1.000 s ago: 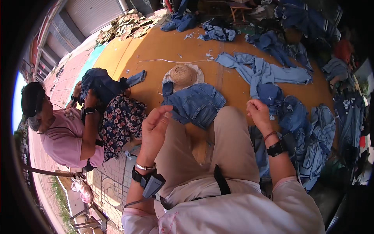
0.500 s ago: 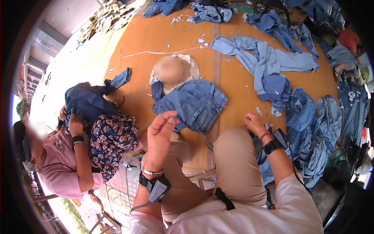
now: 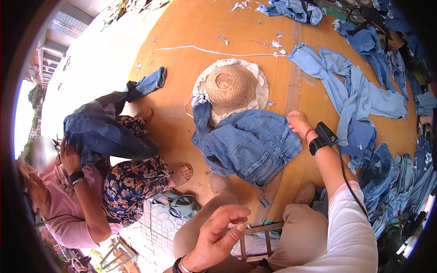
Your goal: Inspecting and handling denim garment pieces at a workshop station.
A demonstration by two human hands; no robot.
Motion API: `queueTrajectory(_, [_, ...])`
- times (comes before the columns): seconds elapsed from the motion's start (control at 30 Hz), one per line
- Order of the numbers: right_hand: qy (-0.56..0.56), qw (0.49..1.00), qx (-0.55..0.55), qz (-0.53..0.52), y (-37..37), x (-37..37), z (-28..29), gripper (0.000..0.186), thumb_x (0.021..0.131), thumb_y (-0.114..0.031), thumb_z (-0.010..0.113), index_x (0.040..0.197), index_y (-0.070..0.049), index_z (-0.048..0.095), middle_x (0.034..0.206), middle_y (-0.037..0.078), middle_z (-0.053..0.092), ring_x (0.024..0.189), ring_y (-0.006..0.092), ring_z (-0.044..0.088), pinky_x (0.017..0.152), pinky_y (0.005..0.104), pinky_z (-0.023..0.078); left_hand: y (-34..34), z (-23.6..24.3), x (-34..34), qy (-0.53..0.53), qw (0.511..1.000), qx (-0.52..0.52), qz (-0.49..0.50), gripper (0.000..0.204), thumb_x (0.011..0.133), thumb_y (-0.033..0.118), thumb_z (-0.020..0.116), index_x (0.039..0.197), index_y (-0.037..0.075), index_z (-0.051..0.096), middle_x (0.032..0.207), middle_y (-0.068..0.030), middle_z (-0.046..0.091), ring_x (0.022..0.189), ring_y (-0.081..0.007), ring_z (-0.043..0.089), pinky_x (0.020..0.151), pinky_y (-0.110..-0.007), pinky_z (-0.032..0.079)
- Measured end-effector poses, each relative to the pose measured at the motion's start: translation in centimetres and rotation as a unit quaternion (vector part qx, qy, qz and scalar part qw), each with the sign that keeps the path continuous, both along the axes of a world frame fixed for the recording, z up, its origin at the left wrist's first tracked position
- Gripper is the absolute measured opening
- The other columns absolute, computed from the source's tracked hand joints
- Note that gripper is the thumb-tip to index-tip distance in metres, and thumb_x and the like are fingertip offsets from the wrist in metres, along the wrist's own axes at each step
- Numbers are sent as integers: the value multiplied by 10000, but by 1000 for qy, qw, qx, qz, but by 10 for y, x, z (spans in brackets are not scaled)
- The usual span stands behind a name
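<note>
with its wrist stretched forward, my right hand (image 3: pixel 298 122) sits curled at the edge of a crumpled blue denim garment (image 3: pixel 255 148) beside a round woven straw hat (image 3: pixel 234 86), gripping or not i cannot tell, while my left hand (image 3: pixel 218 239), loosely bent and empty, hangs lower in view than before.

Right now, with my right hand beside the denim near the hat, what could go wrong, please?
The denim lies against the brim of the hat, so a pull on it might drag the hat too. A cable runs from the device at the right wrist along the arm; it could catch as the right hand works. Loose threads at the denim's near edge may snag on a finger.
</note>
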State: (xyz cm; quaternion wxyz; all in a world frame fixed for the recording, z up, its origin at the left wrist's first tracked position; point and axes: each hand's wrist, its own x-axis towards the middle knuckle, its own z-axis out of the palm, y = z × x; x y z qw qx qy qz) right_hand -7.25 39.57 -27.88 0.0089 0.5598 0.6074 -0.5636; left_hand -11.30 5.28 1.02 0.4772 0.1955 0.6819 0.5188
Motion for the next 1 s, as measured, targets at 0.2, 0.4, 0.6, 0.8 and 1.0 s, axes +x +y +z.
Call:
queueTrajectory(0.2, [68, 994, -26, -85, 39, -95, -76, 86, 745, -142, 618, 754, -60, 595, 672, 43, 569, 560, 159, 545, 446, 328, 404, 29, 3, -35, -35, 998, -1, -57, 208, 910, 121, 529, 1059, -16, 577, 1087, -121, 551, 1024, -222, 522, 888, -324, 398])
queueTrajectory(0.4, [-3, 990, -67, -121, 45, -149, -125, 387, 710, -135, 670, 1054, 10, 569, 1055, 141, 573, 967, 272, 546, 803, 429, 436, 40, -7, -68, -107, 993, 1, -58, 203, 917, 121, 522, 1067, -8, 562, 1091, -120, 539, 1037, -224, 513, 900, -312, 386])
queueTrajectory(0.6, [47, 973, -84, -209, 25, -175, -119, 332, 639, -128, 706, 872, 94, 625, 888, 127, 640, 796, 226, 598, 704, 365, 465, 46, 0, -91, -242, 970, -31, 5, 210, 928, 102, 502, 1094, -13, 557, 1126, -110, 507, 1042, -190, 507, 854, -276, 421])
queueTrajectory(0.8, [83, 974, -163, -134, 24, -195, -190, 513, 750, -166, 629, 1204, 34, 500, 1317, 157, 451, 1220, 252, 364, 1029, 381, 246, 41, 0, -95, -242, 970, -19, -12, 214, 928, 95, 501, 1107, -10, 553, 1132, -103, 510, 1042, -183, 506, 855, -272, 420])
queueTrajectory(1.0, [-166, 983, 64, -47, -21, -215, -154, 250, 712, -168, 617, 832, 48, 655, 870, 227, 657, 814, 369, 647, 690, 379, 513, 26, -10, -85, -203, 979, -7, -9, 192, 924, 95, 513, 1083, -1, 562, 1091, -88, 536, 1022, -180, 513, 870, -280, 400])
